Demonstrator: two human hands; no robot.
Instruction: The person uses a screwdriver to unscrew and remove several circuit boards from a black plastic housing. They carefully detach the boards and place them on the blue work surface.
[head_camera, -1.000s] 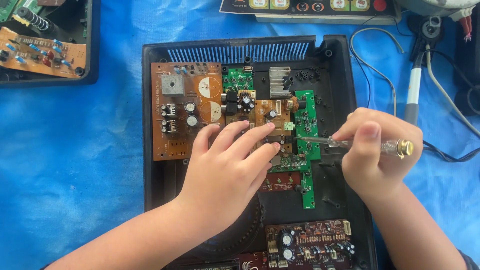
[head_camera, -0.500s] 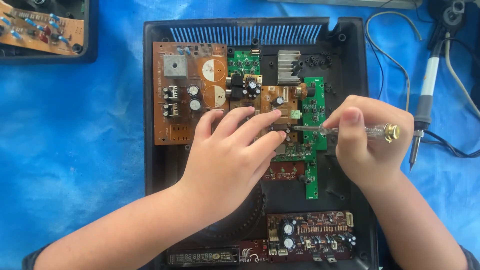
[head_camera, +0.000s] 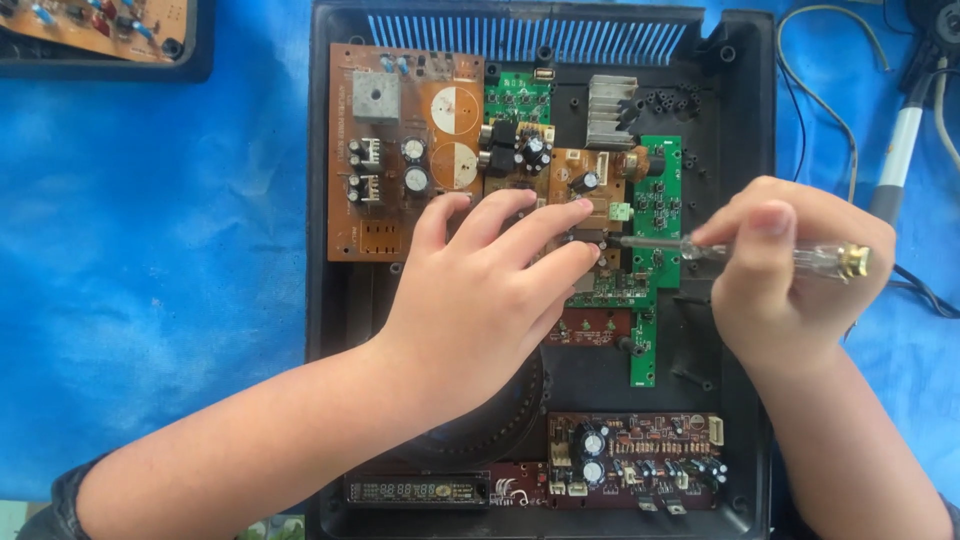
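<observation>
Holding several circuit boards (head_camera: 400, 150) (brown and green), the black case (head_camera: 745, 110) lies open; right hand (head_camera: 785, 275) grips a screwdriver (head_camera: 720, 250), left hand (head_camera: 480, 300) rests spread, grasping nothing.

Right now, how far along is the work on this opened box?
Done: the black case is open, boards exposed. In hand: the right hand holds a clear-handled screwdriver at the green board; the left hand steadies there. Left: the boards are still seated.

— Looking like an electronics repair workshop?

— Yes. Showing an opened black casing (head_camera: 745, 120) full of circuit boards (head_camera: 400, 150), lying on a blue sheet (head_camera: 150, 250). Also lying beside it a soldering iron (head_camera: 897, 165) with cables, and another loose board (head_camera: 110, 22) in a tray.
</observation>
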